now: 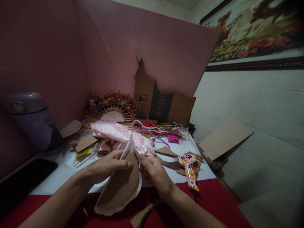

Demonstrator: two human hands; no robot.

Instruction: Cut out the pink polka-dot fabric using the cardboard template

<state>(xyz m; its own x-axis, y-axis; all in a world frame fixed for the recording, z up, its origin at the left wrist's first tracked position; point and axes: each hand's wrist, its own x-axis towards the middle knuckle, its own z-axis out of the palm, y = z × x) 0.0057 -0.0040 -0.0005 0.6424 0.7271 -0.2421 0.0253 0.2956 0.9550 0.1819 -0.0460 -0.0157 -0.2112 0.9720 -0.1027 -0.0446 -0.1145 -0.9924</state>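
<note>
A half-round cardboard piece (pixel 121 186), backed with white cloth with pinkish dots that shows as a rim around it, tilts over the table's front edge. My left hand (pixel 111 166) is closed on its upper left side, thumb flat on the cardboard. My right hand (pixel 154 172) is closed at its upper right edge, thumb pressed down by the cloth. A thin dark edge shows near that thumb; I cannot tell whether it is a tool. Beyond my hands lies a crumpled pink polka-dot cloth (pixel 114 131), joining a pointed fold above the cardboard.
A flowered glue gun (pixel 190 171) lies at right on cardboard scraps (pixel 167 151). Behind are colourful pipe cleaners (pixel 152 125), a decorated fan-shaped craft (pixel 116 106) and a cut cardboard sheet (pixel 144 91). A purple bottle (pixel 35 123) and black phone (pixel 33 175) are at left.
</note>
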